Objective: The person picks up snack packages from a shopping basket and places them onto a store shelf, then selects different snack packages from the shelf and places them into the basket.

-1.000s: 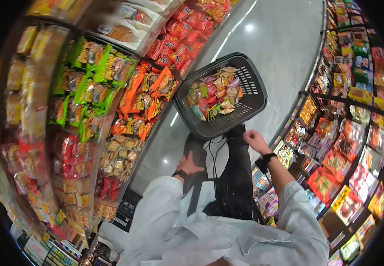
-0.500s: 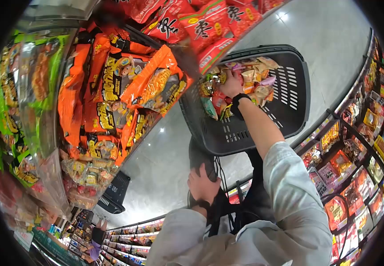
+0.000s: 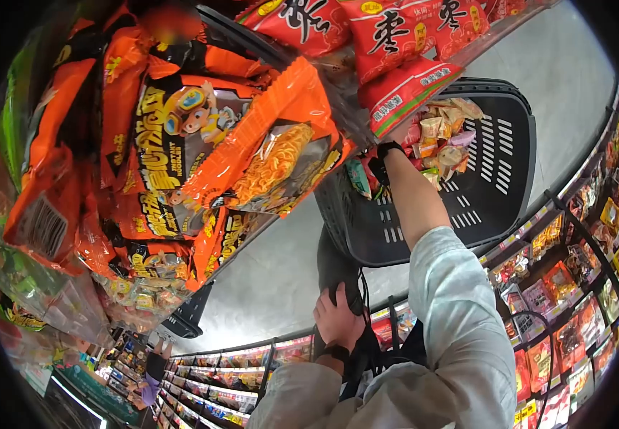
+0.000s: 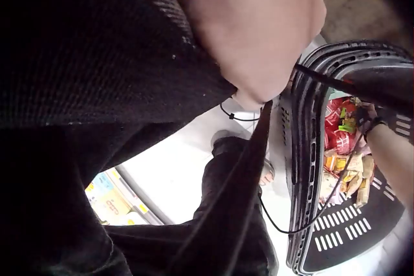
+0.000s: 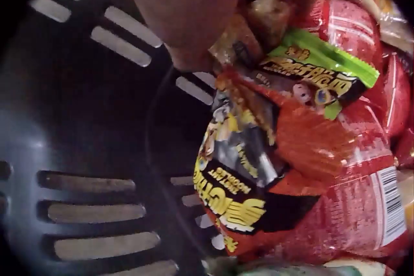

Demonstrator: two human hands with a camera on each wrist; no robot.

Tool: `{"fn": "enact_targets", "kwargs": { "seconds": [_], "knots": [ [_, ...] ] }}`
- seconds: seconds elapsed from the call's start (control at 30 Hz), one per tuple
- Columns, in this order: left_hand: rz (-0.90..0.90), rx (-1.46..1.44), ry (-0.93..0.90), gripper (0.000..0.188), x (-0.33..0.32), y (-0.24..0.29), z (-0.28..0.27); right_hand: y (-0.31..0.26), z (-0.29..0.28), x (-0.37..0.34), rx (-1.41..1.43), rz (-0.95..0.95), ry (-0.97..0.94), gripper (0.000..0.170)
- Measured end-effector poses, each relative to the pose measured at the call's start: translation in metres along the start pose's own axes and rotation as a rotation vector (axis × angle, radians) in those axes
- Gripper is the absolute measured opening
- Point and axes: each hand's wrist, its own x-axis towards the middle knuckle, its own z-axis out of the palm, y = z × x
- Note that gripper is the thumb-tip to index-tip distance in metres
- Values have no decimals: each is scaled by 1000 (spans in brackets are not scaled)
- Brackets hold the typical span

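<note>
A dark basket (image 3: 459, 229) holds small packets (image 3: 442, 146) at its left side. My right hand reaches into it, hidden in the head view by the shelf's red packets (image 3: 388, 36). In the right wrist view this hand (image 5: 200, 11) is over an orange-and-black noodle packet (image 5: 239, 172) and a green one (image 5: 317, 69); its fingertips are not clear, nor whether they grip anything. My left hand (image 3: 339, 318) rests on the dark trouser leg at the knee, fingers loosely bent and holding nothing. The left wrist view shows it (image 4: 252, 30) against the dark cloth.
Orange noodle packets (image 3: 202, 143) fill the near shelf at left. Shelves of packaged goods (image 3: 570, 322) run along the right. Grey floor (image 3: 252, 286) lies between. Another dark basket (image 3: 186, 314) and a person in purple (image 3: 151, 390) are at lower left.
The head view has moved closer to the left shelf. My right hand has gone from above the trouser leg into the basket. My left hand has come to rest on the knee.
</note>
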Motion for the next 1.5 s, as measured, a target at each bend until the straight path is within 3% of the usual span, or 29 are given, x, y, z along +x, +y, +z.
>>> {"fn": "enact_targets", "kwargs": {
  "seconds": [0.03, 0.2, 0.27, 0.33, 0.4, 0.47, 0.53, 0.57, 0.67, 0.7, 0.8, 0.83, 0.9, 0.97, 1.07, 1.13, 1.3, 1.5],
  "knots": [
    [-2, -1, -2, 83, 0, 0, 0, -4, -4, -3, 41, -33, 31, 72],
    [-25, -22, 9, 84, 2, 5, 3, -21, -64, -20, -314, -316, -91, 72],
    [-37, -46, 13, 84, 5, 8, -4, -23, -94, -30, -295, -299, -148, 69],
    [-56, -73, 29, 82, 7, 8, -8, -31, -140, -41, -199, -308, -286, 56],
    [-41, -107, 63, 81, 11, 5, -15, -80, -213, -65, 67, 29, -663, 50],
    [-35, -173, 47, 84, 14, -2, -22, -111, -277, -104, 220, 54, -744, 45],
    [-33, -284, -85, 90, 23, -11, -43, -165, -350, -157, 134, -61, -696, 49],
    [19, -341, -141, 95, 27, -27, -43, -182, -381, -183, 231, -120, -717, 50],
    [184, -385, -316, 105, 39, -73, -38, -277, -479, -266, 141, -331, -751, 47],
    [201, -257, -330, 95, 26, -68, -70, -303, -503, -292, 115, -363, -757, 45],
    [408, -588, -456, 77, -10, -67, -133, -354, -551, -364, 151, -445, -753, 50],
    [430, -693, -477, 61, -46, -52, -183, -364, -558, -383, 150, -473, -761, 50],
    [545, -882, -489, 55, -91, -49, -234, -378, -569, -426, 155, -522, -786, 51],
    [515, -1198, -659, 52, -167, -43, -303, -383, -572, -468, 170, -597, -845, 51],
    [581, -1233, -654, 47, -250, -59, -328, -386, -565, -521, 221, -699, -958, 52],
    [648, -1232, -493, 41, -287, -77, -300, -382, -568, -557, 244, -737, -1045, 53],
    [674, -1338, -98, 37, -364, -136, -246, -362, -575, -620, 188, -951, -1027, 47],
    [578, -1537, 185, 35, -428, -197, -205, -328, -574, -672, 379, -713, -1204, 48]
  ]
}}
